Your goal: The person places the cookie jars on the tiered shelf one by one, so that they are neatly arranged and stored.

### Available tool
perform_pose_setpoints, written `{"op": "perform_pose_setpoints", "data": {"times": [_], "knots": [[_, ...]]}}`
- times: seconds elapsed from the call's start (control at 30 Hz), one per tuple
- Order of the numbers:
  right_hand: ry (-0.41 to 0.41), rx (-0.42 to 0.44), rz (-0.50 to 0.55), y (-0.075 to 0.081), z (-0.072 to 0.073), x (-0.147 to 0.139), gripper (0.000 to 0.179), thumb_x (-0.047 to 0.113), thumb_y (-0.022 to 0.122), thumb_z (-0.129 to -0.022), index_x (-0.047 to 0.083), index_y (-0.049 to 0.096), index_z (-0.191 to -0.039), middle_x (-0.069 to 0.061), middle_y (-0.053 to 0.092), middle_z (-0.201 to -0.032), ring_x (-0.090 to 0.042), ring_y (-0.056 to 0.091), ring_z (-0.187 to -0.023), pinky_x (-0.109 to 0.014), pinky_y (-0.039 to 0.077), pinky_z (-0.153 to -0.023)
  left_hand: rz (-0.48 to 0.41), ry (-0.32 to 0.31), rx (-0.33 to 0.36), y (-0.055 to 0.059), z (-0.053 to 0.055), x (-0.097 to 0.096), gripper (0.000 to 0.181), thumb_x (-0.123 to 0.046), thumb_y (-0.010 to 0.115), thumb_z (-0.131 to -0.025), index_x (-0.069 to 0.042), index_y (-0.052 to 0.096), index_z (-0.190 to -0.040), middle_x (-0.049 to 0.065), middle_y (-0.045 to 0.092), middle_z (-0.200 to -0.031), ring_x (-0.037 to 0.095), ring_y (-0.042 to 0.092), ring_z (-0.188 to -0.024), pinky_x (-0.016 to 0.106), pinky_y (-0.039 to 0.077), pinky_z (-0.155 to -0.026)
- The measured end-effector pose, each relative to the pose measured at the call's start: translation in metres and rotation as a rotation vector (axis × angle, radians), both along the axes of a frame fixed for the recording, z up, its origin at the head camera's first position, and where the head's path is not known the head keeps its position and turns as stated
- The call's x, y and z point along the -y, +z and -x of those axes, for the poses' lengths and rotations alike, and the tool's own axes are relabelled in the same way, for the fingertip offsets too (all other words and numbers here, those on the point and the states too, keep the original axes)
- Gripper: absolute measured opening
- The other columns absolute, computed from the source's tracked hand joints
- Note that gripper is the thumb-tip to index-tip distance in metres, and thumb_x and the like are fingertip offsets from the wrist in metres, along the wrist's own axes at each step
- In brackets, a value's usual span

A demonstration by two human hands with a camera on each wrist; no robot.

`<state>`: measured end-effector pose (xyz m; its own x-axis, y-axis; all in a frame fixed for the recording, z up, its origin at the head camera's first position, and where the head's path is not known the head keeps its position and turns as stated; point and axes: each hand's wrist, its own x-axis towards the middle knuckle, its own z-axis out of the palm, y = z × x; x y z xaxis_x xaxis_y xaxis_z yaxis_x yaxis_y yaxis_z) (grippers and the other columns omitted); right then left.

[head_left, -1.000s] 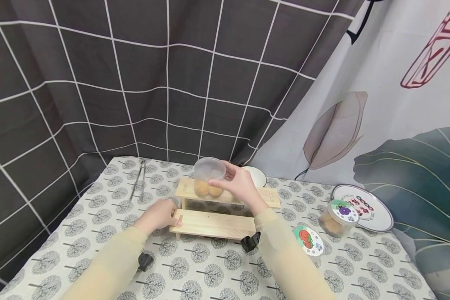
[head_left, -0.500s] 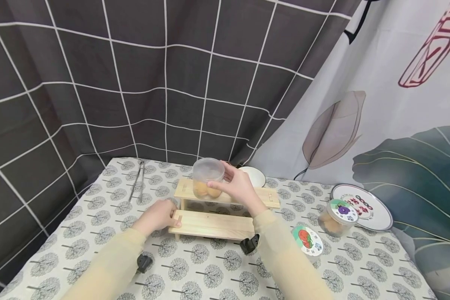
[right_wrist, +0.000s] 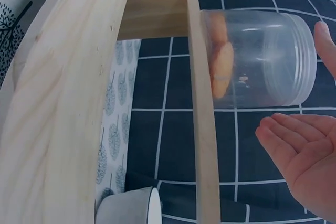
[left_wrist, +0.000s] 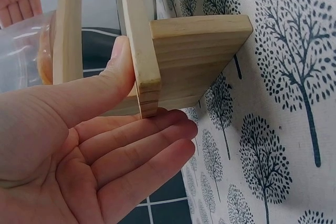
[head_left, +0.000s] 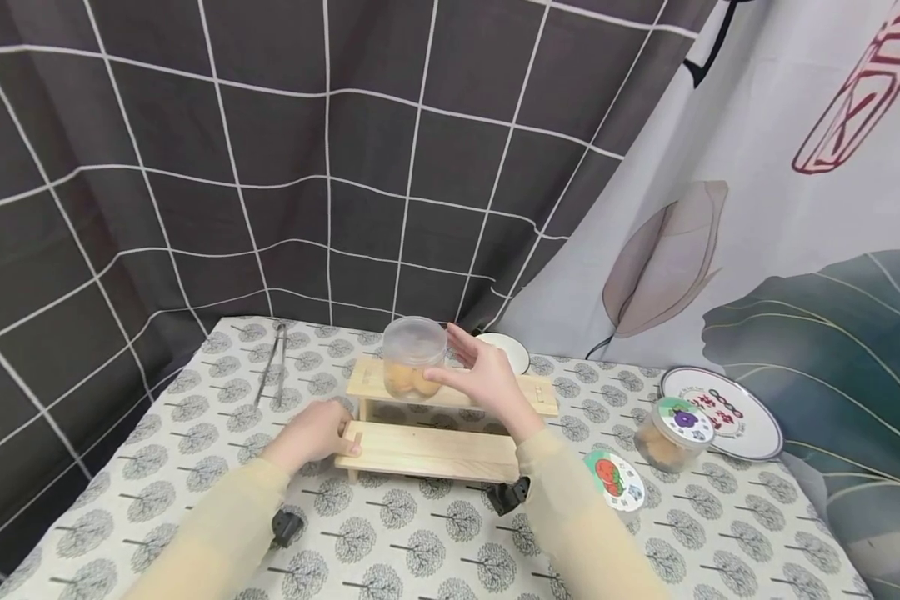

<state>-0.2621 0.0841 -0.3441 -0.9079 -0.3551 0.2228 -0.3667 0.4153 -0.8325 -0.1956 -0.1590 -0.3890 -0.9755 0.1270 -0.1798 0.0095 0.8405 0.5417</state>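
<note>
A two-step wooden shelf stands on the table. My left hand pinches the left end of its lower board, thumb on top and the other fingers below, as the left wrist view shows. On the left part of the upper board sits a clear plastic jar with several round, orange-brown baked pieces at its bottom. Just right of the jar is my right hand, fingers spread and relaxed. In the right wrist view a gap shows between that hand's fingers and the jar wall.
Metal tongs lie at the back left. Behind the shelf stands a white enamel-like vessel. To the right are a jar with a tomato-printed lid, another with a purple-printed lid, and a white plate.
My right hand has let go of the jar and drawn slightly right, its fingers loosening. The jar stays on the upper board. The left hand keeps its grip on the shelf.
</note>
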Motion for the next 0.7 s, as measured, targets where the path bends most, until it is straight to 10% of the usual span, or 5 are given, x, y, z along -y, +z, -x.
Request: {"op": "perform_pose_setpoints", "data": {"times": [0.7], "knots": [[-0.022, -0.016, 0.054, 0.005, -0.014, -0.056, 0.081, 0.025, 0.080, -0.077, 0.003, 0.039, -0.143, -0.012, 0.048, -0.141, -0.024, 0.048, -0.128, -0.031, 0.038, -0.104, 0.008, -0.037, -0.043, -0.008, 0.002, 0.003, 0.030, -0.023, 0.079, -0.069, -0.002, 0.067, -0.086, 0.001, 0.058, -0.070, 0.015, 0.053, -0.061, 0.031, 0.046, -0.061]]}}
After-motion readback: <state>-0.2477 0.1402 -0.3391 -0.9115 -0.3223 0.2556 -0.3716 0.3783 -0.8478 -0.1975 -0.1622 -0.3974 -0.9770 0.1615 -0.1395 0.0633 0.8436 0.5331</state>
